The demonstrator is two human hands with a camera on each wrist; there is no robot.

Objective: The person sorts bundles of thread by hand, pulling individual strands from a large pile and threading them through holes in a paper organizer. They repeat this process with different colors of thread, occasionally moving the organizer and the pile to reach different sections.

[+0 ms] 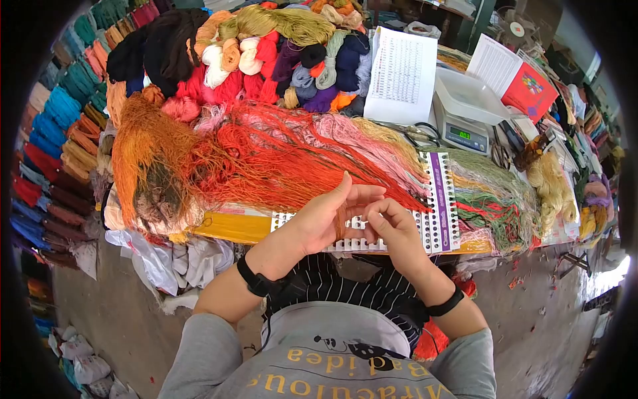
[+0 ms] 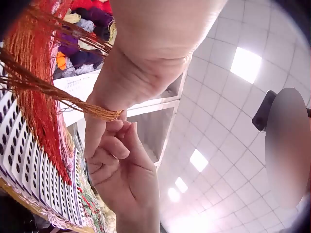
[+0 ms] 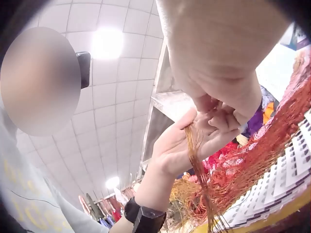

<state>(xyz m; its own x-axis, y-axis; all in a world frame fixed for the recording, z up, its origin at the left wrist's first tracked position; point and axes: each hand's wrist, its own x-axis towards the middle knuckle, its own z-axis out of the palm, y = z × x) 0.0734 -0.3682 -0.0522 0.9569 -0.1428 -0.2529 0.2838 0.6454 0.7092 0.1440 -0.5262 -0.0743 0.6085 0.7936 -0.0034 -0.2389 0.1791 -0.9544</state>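
My left hand (image 1: pixel 318 219) is turned palm inward over the white perforated cards, thumb raised and fingers extended toward the right. A bundle of rust-brown embroidery thread (image 1: pixel 341 223) crosses its palm. In the left wrist view the thread (image 2: pixel 73 99) bends round the side of this hand, and in the right wrist view its loose strands (image 3: pixel 195 155) hang down from the palm. My right hand (image 1: pixel 397 233) meets the left fingers, its thumb and index finger pinched together by the thread; the exact grip is partly hidden in the right wrist view.
Long red and pink threads (image 1: pixel 286 153) spread over the table behind the hands. Perforated cards (image 1: pixel 442 206) run along the front edge. Yarn skeins (image 1: pixel 252 56) are heaped at the back. Scissors (image 1: pixel 425 135), a digital scale (image 1: pixel 465 136) and a printed sheet (image 1: pixel 401 76) stand back right.
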